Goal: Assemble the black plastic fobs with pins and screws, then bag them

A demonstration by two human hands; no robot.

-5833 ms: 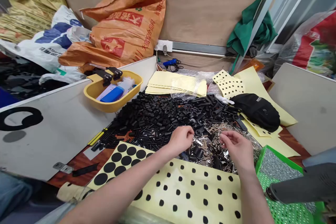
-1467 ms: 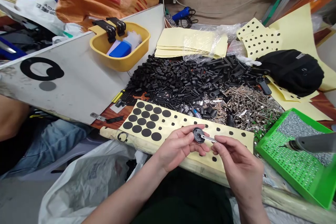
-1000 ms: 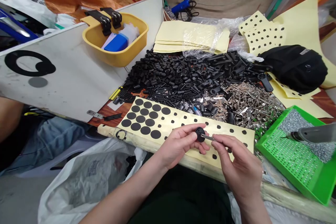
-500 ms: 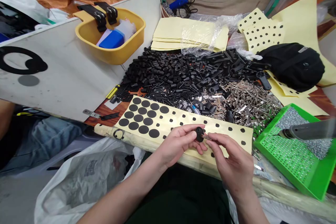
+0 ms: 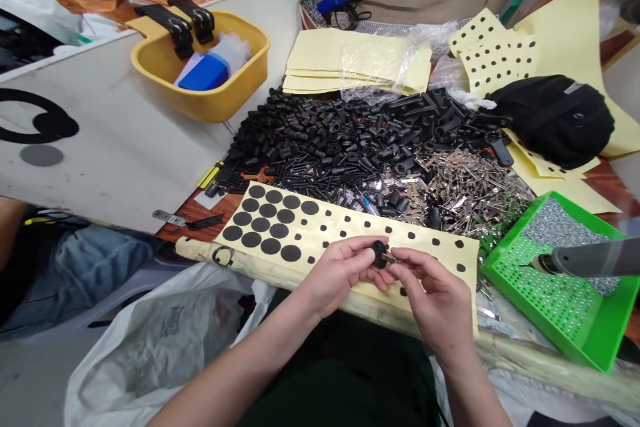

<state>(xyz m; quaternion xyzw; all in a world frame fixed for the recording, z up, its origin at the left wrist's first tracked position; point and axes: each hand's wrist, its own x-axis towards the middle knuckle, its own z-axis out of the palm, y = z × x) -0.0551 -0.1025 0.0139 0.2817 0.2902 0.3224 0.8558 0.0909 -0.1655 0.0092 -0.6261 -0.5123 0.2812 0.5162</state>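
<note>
My left hand (image 5: 345, 270) pinches a round black plastic part (image 5: 379, 255) between thumb and fingers. From the right, my right hand (image 5: 435, 297) grips a small flat metal piece (image 5: 389, 258) by its end, and the piece's other end touches the black part. Whether it sits inside the part I cannot tell. Both hands are above a yellow sticker sheet (image 5: 345, 233) with black round dots, large ones at its left and small ones across the rest.
Behind the sheet lie heaped black plastic parts (image 5: 320, 133) and metal pieces (image 5: 475, 180). A green basket (image 5: 555, 327) of small screws stands at right, with a grey electric screwdriver (image 5: 595, 258) over it. A yellow bin (image 5: 200, 100) hangs at left; a black cap (image 5: 550, 120) lies at back right.
The view has shifted slightly. Both hands keep their hold close together; more of the metal piece shows beside the black part, whose face has turned a little.
</note>
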